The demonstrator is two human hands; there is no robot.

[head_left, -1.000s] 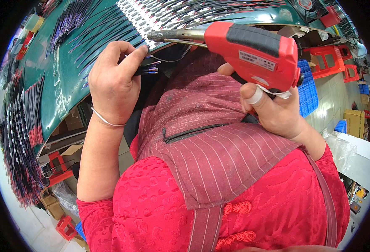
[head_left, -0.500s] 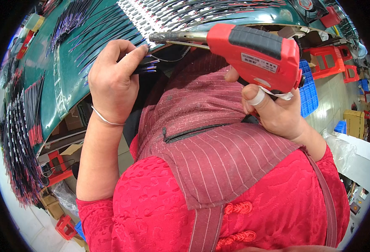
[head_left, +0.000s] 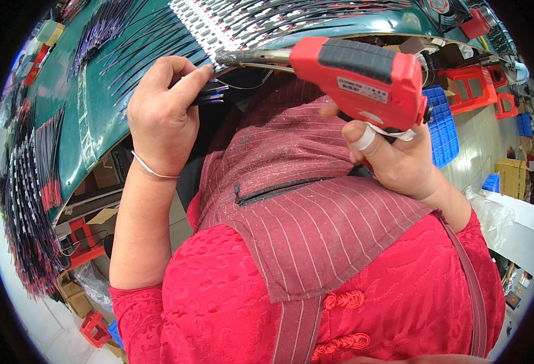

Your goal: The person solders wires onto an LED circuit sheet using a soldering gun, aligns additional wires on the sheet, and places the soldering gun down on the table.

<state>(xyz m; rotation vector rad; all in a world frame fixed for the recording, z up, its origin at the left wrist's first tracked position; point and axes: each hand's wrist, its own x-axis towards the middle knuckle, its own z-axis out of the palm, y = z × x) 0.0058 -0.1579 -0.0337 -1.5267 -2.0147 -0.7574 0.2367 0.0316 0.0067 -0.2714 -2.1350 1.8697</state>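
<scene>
The right hand [head_left: 400,161] grips a red soldering tool [head_left: 358,79]. The left hand [head_left: 164,102] clasps dark wires [head_left: 208,97] at the near edge of the bench [head_left: 104,121].

The right hand [head_left: 400,162] grips a red soldering tool [head_left: 355,79]

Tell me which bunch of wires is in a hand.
The small dark bunch in the left hand, ends poking out to its right; the larger bunches at far left are untouched.
</scene>
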